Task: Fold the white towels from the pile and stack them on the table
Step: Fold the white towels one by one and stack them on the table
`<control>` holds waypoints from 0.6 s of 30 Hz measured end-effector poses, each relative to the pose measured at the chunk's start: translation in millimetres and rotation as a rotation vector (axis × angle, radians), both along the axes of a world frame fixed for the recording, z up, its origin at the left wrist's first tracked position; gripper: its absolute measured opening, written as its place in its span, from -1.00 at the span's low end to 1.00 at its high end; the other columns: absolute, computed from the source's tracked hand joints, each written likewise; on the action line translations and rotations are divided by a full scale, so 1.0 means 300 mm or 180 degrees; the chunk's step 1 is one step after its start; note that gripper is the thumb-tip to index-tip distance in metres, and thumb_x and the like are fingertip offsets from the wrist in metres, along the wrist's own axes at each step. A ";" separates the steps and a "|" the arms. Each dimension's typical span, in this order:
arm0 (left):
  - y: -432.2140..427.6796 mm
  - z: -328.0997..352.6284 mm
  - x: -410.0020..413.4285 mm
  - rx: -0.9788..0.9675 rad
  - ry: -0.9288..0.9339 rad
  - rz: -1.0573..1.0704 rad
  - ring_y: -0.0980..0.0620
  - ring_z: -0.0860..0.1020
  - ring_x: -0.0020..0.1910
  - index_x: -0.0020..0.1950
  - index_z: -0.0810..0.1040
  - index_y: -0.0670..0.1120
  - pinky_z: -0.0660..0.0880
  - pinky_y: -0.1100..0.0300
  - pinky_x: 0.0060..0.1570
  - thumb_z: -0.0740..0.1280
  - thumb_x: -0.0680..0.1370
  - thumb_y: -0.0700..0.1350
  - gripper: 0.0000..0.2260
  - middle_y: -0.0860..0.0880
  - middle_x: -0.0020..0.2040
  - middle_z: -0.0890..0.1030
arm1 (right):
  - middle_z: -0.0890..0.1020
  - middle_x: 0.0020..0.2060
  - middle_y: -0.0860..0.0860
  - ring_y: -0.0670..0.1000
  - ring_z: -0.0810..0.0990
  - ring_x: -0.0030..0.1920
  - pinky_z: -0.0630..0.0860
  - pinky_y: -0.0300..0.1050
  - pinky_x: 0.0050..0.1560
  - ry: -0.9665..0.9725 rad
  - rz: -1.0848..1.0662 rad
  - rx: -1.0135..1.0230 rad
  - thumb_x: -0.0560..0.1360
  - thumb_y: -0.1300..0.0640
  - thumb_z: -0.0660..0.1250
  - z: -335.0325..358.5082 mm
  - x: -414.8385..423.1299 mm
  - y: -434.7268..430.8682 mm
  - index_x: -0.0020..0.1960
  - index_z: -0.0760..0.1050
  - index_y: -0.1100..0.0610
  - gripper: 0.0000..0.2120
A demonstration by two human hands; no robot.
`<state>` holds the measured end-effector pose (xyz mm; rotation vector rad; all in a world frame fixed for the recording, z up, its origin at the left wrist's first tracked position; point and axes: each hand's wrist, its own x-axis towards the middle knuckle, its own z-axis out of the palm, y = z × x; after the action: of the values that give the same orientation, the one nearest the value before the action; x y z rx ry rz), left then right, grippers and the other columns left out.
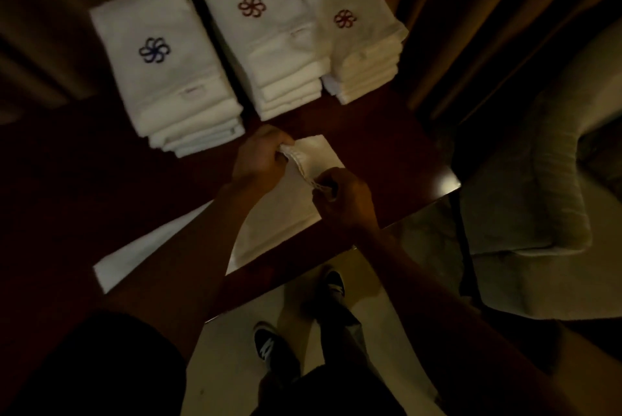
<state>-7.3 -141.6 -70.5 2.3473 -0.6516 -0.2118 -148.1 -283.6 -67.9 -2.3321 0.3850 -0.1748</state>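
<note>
My left hand (264, 161) and my right hand (341, 202) each pinch one edge of the white towel (276, 220), fingers curled tight on the hem. The rest of the towel lies flat on the dark tabletop (101, 187), close to me. To fold it well, I think I should hold both ends level, lay this edge right on the far edge, then press it smooth. Three neat stacks of folded towels (266, 39) sit just past my hands. Brown curtains (471, 12) hang behind. The floor (387, 331) is pale, and something soft and pale (538, 180) stands on my right.
</note>
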 end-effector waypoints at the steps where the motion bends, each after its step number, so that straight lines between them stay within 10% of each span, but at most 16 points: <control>1: 0.048 0.005 -0.014 0.0052 -0.0055 0.0046 -0.07 0.56 0.13 0.12 0.63 -0.03 0.49 0.09 0.17 0.37 0.44 -0.32 -0.69 -0.05 0.16 0.55 | 0.68 -0.06 0.07 0.07 0.65 -0.10 0.51 -0.16 -0.16 0.0013 0.0056 -0.0078 0.46 0.18 0.46 0.000 -0.004 0.045 0.05 0.60 0.18 -0.82; 18: 0.333 -0.238 -0.085 0.0487 -0.0503 0.0440 -0.22 0.53 0.25 0.29 0.58 -0.13 0.52 -0.11 0.12 0.30 0.44 -0.30 -0.58 -0.16 0.28 0.55 | 0.63 0.11 0.07 0.05 0.56 0.10 0.49 -0.10 0.00 0.0391 0.0401 -0.0324 0.53 -0.05 0.42 -0.175 0.014 0.301 0.23 0.56 0.15 -0.62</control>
<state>-32.6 -41.7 -141.7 2.5645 -0.5614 -0.0142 -143.9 -193.5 -120.3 -2.4662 0.2939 0.0104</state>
